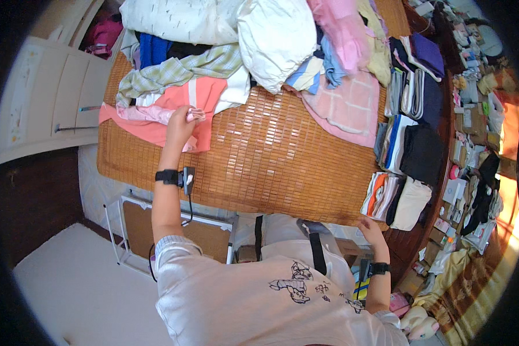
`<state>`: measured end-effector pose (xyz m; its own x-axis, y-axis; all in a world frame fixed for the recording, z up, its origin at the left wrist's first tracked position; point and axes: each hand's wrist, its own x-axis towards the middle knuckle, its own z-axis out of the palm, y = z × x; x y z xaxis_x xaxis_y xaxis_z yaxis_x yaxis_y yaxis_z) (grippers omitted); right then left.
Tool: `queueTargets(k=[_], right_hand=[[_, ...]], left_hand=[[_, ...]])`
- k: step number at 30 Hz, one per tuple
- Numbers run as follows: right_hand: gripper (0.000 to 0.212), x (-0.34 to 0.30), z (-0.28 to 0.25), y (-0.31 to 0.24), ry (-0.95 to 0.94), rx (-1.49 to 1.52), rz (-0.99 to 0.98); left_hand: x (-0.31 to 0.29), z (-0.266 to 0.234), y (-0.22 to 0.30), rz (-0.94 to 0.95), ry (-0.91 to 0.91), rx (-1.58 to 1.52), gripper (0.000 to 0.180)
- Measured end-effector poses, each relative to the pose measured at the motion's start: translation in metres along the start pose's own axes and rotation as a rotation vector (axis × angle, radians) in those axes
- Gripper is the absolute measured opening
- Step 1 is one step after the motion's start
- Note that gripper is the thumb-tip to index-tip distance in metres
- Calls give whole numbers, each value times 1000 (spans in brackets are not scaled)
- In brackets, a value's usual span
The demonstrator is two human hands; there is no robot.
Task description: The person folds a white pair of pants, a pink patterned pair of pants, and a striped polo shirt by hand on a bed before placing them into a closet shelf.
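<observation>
white shirt (230, 300); left hand (179, 123) stretched forward, fingers gripping pink cloth (197, 115); right hand (372, 231) near folded clothes (379, 197), fingers loose.

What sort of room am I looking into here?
Probably a bedroom in a home: a broad brown slatted mat, likely over a bed, carries heaped clothes and neat folded stacks, and a white cabinet stands at the left.
</observation>
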<state>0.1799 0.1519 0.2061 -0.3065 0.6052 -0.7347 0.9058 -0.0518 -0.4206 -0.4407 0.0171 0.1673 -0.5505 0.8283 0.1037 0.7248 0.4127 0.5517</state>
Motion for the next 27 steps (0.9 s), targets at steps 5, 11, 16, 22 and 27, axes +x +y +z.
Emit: queueTargets(k=[5,11,16,22,27], right_hand=[[36,6,-7,-67,40,69,-334],[60,-11,-22,-157,28,41,-804],[74,-38,-32,-183,245,74,-1012],[43,-68,-68,-145,354,416,-1165],[28,-118,-113,-133,343,517,-1216]], left_hand=[[-16,-30,117,75,-32,-307,34],[-57,-39,239,327,-70,-408,33],[-93,-47,342,399,-164,-638,34],[-127,-40,414,355,-170,-821,32],[-137,-48,472,443,-130,-901,34]])
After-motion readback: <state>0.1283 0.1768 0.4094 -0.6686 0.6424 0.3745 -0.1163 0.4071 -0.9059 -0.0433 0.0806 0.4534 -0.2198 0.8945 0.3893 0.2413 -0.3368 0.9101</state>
